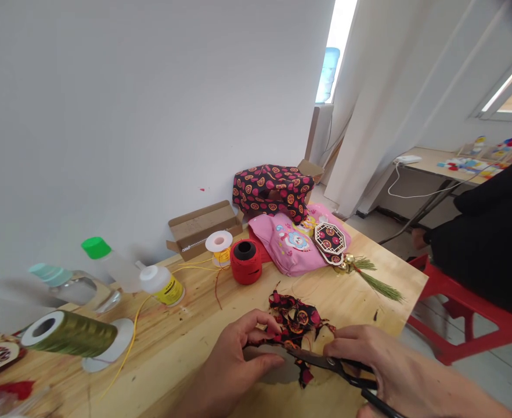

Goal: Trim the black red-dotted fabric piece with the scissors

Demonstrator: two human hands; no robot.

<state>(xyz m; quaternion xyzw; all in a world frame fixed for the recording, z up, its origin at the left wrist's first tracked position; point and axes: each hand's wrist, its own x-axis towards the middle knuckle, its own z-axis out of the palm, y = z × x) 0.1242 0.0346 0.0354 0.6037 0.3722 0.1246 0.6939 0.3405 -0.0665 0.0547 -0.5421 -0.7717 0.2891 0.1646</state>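
My left hand (pixel 238 360) pinches a ragged piece of dark patterned fabric (pixel 297 316) between thumb and fingers, low in the middle of the view. In my right hand (pixel 382 360) is a pair of black-handled scissors (pixel 325 361), their blades pointing left at the fabric's lower edge, close to my left fingertips. A small scrap hangs below the blades. Behind the hands, an octagonal ornament (pixel 329 241) with a green tassel lies on a pink cloth (pixel 288 244).
The wooden table (pixel 195 325) holds a red thread spool (pixel 246 262), a cardboard box (pixel 206 229), a yellow-labelled bottle (pixel 162 285) and an olive thread cone (pixel 71 334). Patterned cloth (pixel 271 188) is heaped behind. At right, a person in black (pixel 486 232) sits on a red stool (pixel 473 313).
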